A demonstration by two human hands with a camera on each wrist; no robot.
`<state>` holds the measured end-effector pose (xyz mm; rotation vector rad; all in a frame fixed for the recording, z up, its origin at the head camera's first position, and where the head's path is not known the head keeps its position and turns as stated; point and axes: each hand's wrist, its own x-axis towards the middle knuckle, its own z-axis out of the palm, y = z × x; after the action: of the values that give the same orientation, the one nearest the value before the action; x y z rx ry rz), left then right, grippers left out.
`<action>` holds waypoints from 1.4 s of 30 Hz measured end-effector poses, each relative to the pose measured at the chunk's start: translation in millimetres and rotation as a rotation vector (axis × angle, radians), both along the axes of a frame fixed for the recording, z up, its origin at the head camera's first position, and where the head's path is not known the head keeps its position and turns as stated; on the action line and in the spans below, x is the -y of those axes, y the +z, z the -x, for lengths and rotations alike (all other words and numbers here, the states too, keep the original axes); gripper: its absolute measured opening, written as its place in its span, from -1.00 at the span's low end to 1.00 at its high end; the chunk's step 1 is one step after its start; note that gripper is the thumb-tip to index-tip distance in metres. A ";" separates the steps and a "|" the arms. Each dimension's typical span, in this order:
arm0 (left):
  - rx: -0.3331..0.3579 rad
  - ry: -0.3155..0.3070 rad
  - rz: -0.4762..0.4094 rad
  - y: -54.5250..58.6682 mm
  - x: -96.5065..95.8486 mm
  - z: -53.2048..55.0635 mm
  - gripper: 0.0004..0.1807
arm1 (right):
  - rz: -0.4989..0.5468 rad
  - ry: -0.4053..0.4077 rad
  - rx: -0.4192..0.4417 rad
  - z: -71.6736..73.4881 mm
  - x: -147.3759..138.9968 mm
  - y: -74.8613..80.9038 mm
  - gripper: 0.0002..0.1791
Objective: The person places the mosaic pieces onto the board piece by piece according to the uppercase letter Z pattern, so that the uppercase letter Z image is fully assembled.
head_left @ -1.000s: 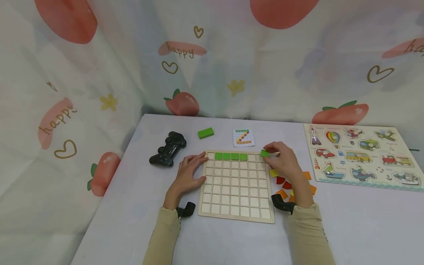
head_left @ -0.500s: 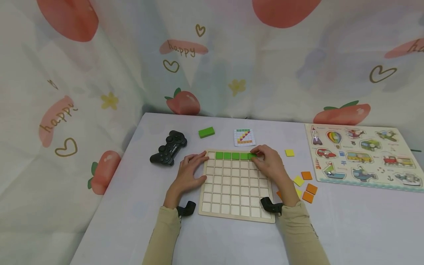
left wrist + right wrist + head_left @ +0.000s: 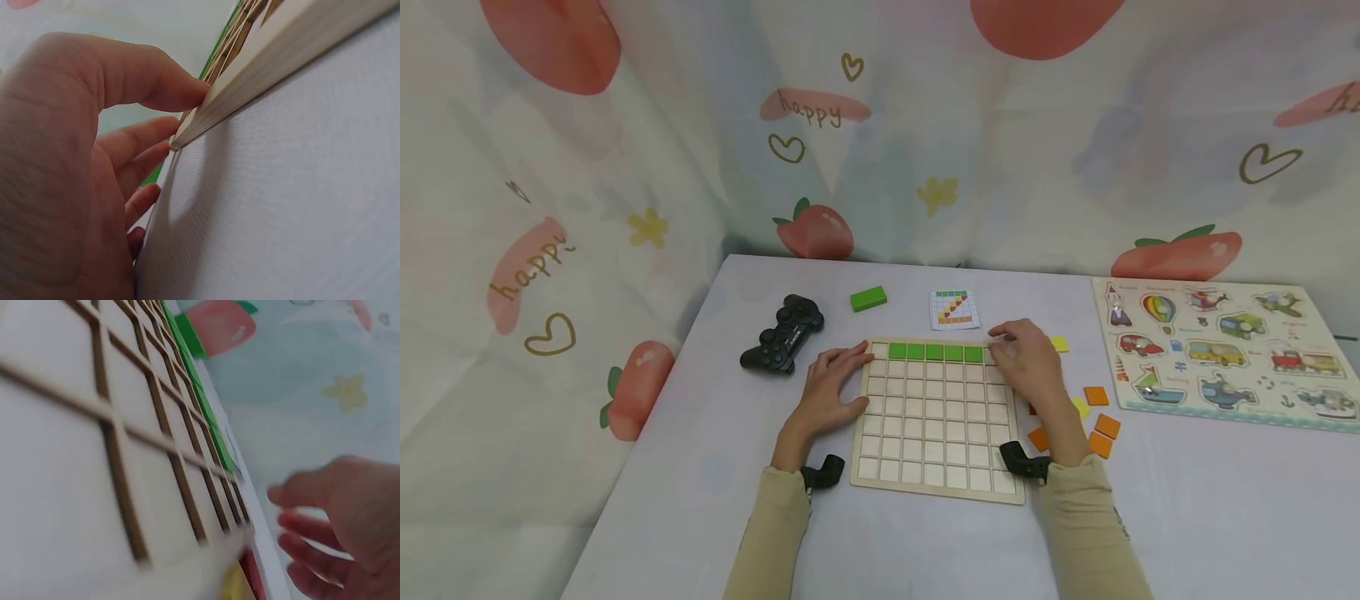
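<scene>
A wooden grid board (image 3: 932, 493) lies on the table, with a row of several green square tiles (image 3: 935, 352) in its far row. My left hand (image 3: 824, 403) steadies the board's left edge; in the left wrist view the thumb (image 3: 178, 90) touches the wooden side. Over the far right corner is my right hand (image 3: 1032, 363), fingers loosely bent with nothing between them. The right wrist view shows that hand (image 3: 340, 531) apart from the board. Beside the board's right edge lie orange tiles (image 3: 1096, 396) and yellow tiles (image 3: 1059, 344), partly hidden by the right arm.
Behind the board lie a pattern card (image 3: 954, 310) and a green block (image 3: 868, 299). A black game controller (image 3: 782, 335) lies at the left. A picture puzzle board (image 3: 1225, 354) occupies the far right. Patterned cloth (image 3: 887, 142) hangs behind the table.
My right hand brought a green tile to the far row's right end, let go of it, and moved back right. The left hand has stayed at the board's edge.
</scene>
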<state>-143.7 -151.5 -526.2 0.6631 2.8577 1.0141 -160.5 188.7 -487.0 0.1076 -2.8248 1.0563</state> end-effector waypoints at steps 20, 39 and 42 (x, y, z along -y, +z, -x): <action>0.004 0.003 0.000 2.4 -0.3 -0.4 -0.26 | 0.007 -0.183 0.263 -8.3 -64.3 6.4 -0.51; -0.004 0.000 -0.016 3.4 -0.9 -0.8 -0.26 | 0.092 0.257 0.125 -1.9 0.3 13.2 -0.55; 0.003 0.000 -0.016 3.7 -1.3 -0.9 -0.26 | 0.063 0.324 0.118 -3.2 18.4 11.3 -0.55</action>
<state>-142.8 -150.2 -522.5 0.6619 2.8497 1.0386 -157.3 170.3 -475.7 0.5290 -2.9414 1.2498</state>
